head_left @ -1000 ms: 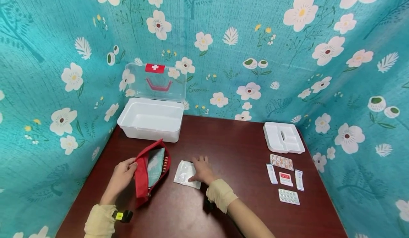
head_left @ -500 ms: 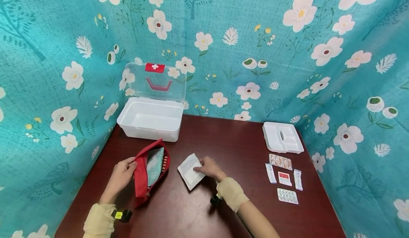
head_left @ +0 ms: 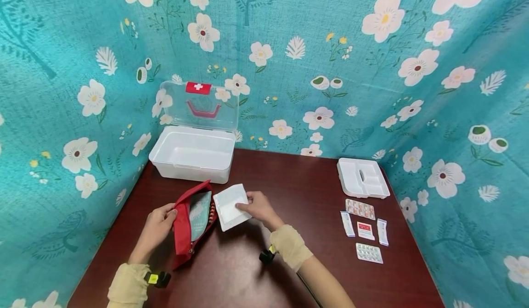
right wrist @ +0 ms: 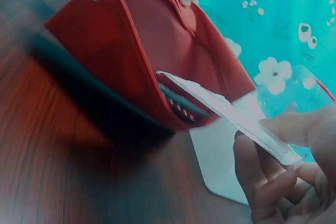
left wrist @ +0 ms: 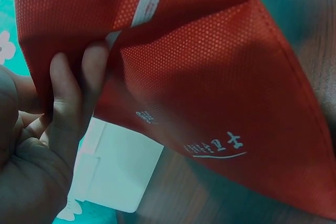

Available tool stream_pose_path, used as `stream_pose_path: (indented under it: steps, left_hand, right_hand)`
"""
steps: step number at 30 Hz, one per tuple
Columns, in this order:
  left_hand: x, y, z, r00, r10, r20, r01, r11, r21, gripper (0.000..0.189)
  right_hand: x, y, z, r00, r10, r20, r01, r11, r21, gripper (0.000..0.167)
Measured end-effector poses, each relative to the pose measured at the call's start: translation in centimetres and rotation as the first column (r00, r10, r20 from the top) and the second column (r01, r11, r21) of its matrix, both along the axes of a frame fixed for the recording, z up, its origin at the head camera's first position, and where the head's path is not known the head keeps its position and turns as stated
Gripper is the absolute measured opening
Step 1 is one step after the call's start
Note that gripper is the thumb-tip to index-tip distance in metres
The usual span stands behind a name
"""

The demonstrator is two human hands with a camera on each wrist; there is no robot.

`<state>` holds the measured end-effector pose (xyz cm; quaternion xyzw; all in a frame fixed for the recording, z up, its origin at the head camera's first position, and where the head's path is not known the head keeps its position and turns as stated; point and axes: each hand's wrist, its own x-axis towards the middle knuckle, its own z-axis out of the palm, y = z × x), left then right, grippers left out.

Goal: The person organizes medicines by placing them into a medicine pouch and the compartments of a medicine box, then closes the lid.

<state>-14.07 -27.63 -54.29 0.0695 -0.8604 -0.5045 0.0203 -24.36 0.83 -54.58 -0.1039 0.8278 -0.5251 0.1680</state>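
We find a dark brown table (head_left: 297, 184) bearing a tray (head_left: 350, 176). Well left of the tray stands a box (head_left: 198, 173); in front of it lie two blister packs (head_left: 360, 209), two sachets (head_left: 347, 224) and, between the sachets, a red-and-white packet (head_left: 365, 230).

The red pouch (head_left: 182, 230) gapes; a flat white packet (head_left: 226, 205) tilts at its opening.

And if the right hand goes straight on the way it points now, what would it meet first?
Most likely the open red pouch, with the white packet held in the right hand leading the way. Depth is unclear, so I cannot tell whether they already touch.
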Motion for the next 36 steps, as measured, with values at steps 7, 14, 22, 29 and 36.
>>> stream_pose_path:
  steps: [7,14,22,29,36]
  left_hand:
    - [0.1,0.2,0.1,1.0,-0.003,0.007,0.003,1.0,-0.001,0.033]
    - [0.3,0.3,0.0,1.0,0.002,-0.004,-0.002,1.0,-0.017,0.031]
    - [0.0,0.2,-0.2,1.0,0.012,-0.014,-0.013,1.0,-0.008,0.029]
    - [-0.1,0.3,-0.2,1.0,0.007,-0.013,-0.007,1.0,0.014,0.03]
    - [-0.1,0.3,-0.3,0.999,0.009,-0.033,-0.009,1.0,0.01,0.029]
  right_hand:
    - [0.6,-3.5,-0.1,0.997,-0.004,-0.08,0.007,0.999,0.04,0.021]
    - [1.4,-6.3,0.0,0.998,0.047,-0.034,-0.046,0.998,0.047,0.022]
    - [2.1,-7.9,0.0,0.997,0.078,0.025,-0.078,0.997,-0.03,0.029]
    - [2.3,-8.6,-0.5,0.984,0.105,-0.145,-0.085,0.986,0.141,0.032]
    - [3.2,-10.2,-0.8,0.97,0.112,-0.215,-0.056,0.966,0.251,0.042]
